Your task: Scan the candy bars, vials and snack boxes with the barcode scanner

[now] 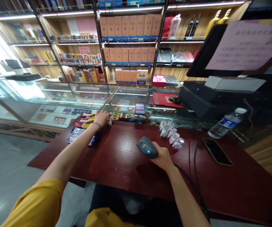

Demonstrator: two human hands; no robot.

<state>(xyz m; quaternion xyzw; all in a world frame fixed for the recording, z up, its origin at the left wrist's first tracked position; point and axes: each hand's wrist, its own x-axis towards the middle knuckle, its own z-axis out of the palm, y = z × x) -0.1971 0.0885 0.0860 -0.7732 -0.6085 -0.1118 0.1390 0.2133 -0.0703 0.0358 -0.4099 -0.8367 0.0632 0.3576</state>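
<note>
Yellow cloth sleeve (38, 201) foremost, right hand (163, 157) grips 1 dark-grey plastic scanner (146, 147).
Left hand (102, 118) (hold unclear) outstretched; a careless rightward scanner swing could scatter small clear-topped bottles (173, 133).

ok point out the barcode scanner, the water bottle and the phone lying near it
Barcode scanner (147, 147), head view: its grey housing
Water bottle (228, 122), head view: its blue label
Phone (217, 152), head view: its dark screen

One scanner (146, 147), one phone (217, 152) and one water bottle (227, 123) show.
</note>
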